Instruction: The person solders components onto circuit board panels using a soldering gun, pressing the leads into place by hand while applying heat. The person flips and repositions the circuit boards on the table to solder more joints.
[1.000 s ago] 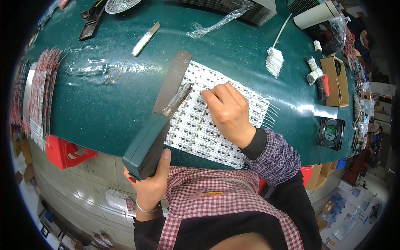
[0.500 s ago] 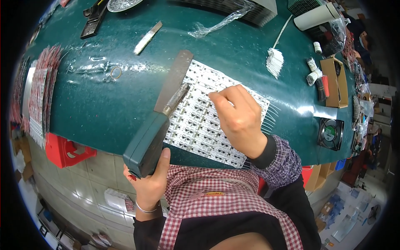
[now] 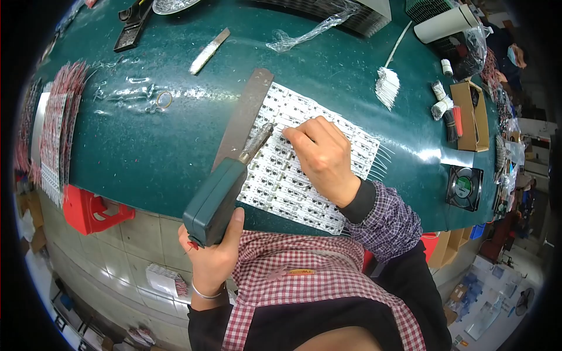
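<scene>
My left hand (image 3: 215, 260) is wrapped round the handle of a dark green soldering gun (image 3: 213, 202). The gun's metal nozzle points up and right, over the upper left part of a white circuit board panel (image 3: 278, 202) with rows of small dark parts. Just right of the nozzle tip, my right hand (image 3: 325, 161) is closed in a pinch above the panel. Whatever lies between those fingertips is too small to make out. A flat grey-brown metal bar (image 3: 246, 114) runs along the panel's left edge. Thin white wires (image 3: 379, 167) stick out past its right edge.
Bundles of red and white wires (image 3: 61, 117) lie at the far left. A white-wrapped blade (image 3: 209, 51) and a fan of white wires (image 3: 387, 88) rest farther back. On the right are a cardboard box (image 3: 471, 117) and a black fan (image 3: 464, 188). A red stool (image 3: 96, 210) stands below the table.
The soldering gun in my left hand has shifted right, its nozzle now farther over the panel. My right hand has moved slightly left and up, nearer the nozzle tip.
</scene>
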Available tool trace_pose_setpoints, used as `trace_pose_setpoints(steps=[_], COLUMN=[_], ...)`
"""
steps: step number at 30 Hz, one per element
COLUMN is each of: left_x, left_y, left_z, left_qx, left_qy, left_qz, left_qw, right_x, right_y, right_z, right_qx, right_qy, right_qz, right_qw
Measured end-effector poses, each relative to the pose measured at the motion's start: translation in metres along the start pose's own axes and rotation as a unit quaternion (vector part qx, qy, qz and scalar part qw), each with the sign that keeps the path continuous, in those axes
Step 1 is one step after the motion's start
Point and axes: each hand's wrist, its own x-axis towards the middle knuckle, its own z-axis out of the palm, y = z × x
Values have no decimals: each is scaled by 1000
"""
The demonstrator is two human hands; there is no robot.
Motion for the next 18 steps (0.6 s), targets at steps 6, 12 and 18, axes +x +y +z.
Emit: trace_pose_setpoints(steps=[6,12,18], left_x=[1,3,3], left_y=[1,-24,3], left_z=[-1,-6,2], left_qx=[5,456,-24], left_qy=[-5,4,57], left_qz=[-107,337,33], left_qw=[994,824,998], right_x=[0,0,0], right_y=[-1,-1,-1], right_z=[0,0,-1], right_qx=[-6,-3,-5], right_qy=[-3,-3,-5], right_qz=[5,6,10], right_qw=[1000,1000,1000])
